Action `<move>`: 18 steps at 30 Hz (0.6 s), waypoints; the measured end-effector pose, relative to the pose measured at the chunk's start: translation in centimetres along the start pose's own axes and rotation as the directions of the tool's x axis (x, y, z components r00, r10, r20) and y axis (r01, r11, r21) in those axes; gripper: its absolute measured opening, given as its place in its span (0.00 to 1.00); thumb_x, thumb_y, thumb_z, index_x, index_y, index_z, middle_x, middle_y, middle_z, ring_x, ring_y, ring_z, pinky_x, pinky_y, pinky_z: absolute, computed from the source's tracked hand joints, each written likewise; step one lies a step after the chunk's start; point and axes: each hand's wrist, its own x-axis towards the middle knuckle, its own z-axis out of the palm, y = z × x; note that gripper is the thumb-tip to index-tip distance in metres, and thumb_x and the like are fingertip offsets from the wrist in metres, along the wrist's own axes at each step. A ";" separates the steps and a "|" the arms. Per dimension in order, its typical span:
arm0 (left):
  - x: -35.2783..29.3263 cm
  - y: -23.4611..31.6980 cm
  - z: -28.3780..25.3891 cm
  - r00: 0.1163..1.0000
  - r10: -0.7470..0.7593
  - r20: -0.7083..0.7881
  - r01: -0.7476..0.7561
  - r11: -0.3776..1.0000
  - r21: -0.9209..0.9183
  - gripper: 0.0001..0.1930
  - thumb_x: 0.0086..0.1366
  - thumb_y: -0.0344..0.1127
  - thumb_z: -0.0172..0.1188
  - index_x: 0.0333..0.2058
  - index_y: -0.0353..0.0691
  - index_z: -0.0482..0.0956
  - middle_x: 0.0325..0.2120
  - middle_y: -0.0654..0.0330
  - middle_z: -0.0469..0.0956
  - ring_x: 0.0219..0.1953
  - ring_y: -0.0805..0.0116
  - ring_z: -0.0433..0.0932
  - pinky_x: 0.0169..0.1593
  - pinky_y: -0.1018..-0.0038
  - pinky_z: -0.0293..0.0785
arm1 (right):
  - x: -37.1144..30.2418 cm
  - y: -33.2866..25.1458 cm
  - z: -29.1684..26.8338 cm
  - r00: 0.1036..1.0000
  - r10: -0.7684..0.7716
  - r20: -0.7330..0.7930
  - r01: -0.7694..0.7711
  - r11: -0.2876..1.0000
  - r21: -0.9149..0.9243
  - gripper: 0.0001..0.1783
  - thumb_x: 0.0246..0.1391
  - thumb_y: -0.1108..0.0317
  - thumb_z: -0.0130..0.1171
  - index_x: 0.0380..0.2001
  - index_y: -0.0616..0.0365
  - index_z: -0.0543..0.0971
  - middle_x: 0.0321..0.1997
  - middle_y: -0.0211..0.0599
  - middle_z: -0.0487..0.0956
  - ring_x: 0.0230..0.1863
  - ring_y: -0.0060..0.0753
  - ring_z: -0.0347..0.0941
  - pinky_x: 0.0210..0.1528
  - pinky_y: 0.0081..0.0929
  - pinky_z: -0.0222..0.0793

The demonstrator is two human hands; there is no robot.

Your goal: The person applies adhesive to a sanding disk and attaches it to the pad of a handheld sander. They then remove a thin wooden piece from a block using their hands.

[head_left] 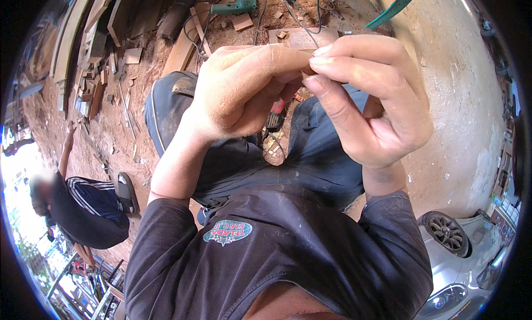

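Observation:
My left hand (235, 90) and my right hand (374, 95) meet in front of my chest, above my knees. Thumb and fingertips of the right hand are pinched together against the fingertips of the left. The left hand's fingers are curled, with its back toward me. Whatever lies between the fingertips is too small or too hidden to name. Below the hands, between my legs, a red and black power tool (275, 116) rests on the ground, partly covered by the left hand.
A green power drill (235, 3) with a cord lies ahead beside wood scraps. A wooden board (305, 38) is behind my hands. Teal plastic legs (393, 8) stand at far right. Planks (72, 37) pile up left, near another person (91, 212). A silver car (460, 270) is at lower right.

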 end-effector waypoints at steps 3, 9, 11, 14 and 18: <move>-0.1 -0.1 -0.2 0.999 -0.005 0.038 0.004 1.000 0.028 0.26 0.45 0.17 0.63 0.47 0.36 0.79 0.23 0.59 0.79 0.24 0.62 0.81 0.29 0.70 0.77 | 0.1 0.1 0.1 1.000 -0.011 -0.017 0.011 0.999 -0.033 0.15 0.44 0.86 0.72 0.37 0.64 0.84 0.39 0.44 0.83 0.39 0.34 0.80 0.42 0.24 0.77; 0.4 -0.4 -0.6 0.993 0.021 0.116 -0.040 0.986 0.165 0.25 0.42 0.23 0.66 0.45 0.36 0.80 0.27 0.57 0.81 0.29 0.56 0.82 0.31 0.67 0.77 | 0.1 0.2 0.0 1.000 -0.024 -0.001 0.024 0.993 -0.114 0.14 0.44 0.86 0.70 0.36 0.63 0.84 0.38 0.44 0.84 0.38 0.36 0.81 0.42 0.26 0.77; 0.4 -0.6 -0.6 0.992 0.024 0.122 -0.047 0.979 0.196 0.25 0.42 0.25 0.66 0.45 0.37 0.80 0.28 0.57 0.81 0.29 0.55 0.82 0.31 0.66 0.77 | 0.0 0.2 -0.1 1.000 -0.020 0.006 0.021 0.990 -0.140 0.14 0.45 0.86 0.70 0.36 0.63 0.84 0.38 0.44 0.84 0.38 0.37 0.82 0.41 0.26 0.78; 0.4 -0.6 -0.7 0.991 0.032 0.130 -0.061 0.972 0.227 0.25 0.42 0.26 0.66 0.45 0.37 0.80 0.28 0.57 0.81 0.28 0.55 0.82 0.30 0.66 0.77 | -0.1 0.2 -0.1 1.000 -0.016 0.009 0.017 0.986 -0.166 0.12 0.46 0.85 0.70 0.36 0.63 0.84 0.37 0.44 0.84 0.38 0.38 0.82 0.41 0.26 0.78; 0.4 -0.5 -0.7 0.991 0.029 0.127 -0.060 0.966 0.252 0.25 0.42 0.26 0.66 0.45 0.37 0.80 0.27 0.57 0.80 0.27 0.55 0.81 0.30 0.65 0.76 | -0.1 0.1 0.1 1.000 -0.030 0.007 0.030 0.980 -0.199 0.11 0.46 0.84 0.70 0.35 0.63 0.83 0.37 0.44 0.84 0.38 0.39 0.82 0.41 0.27 0.78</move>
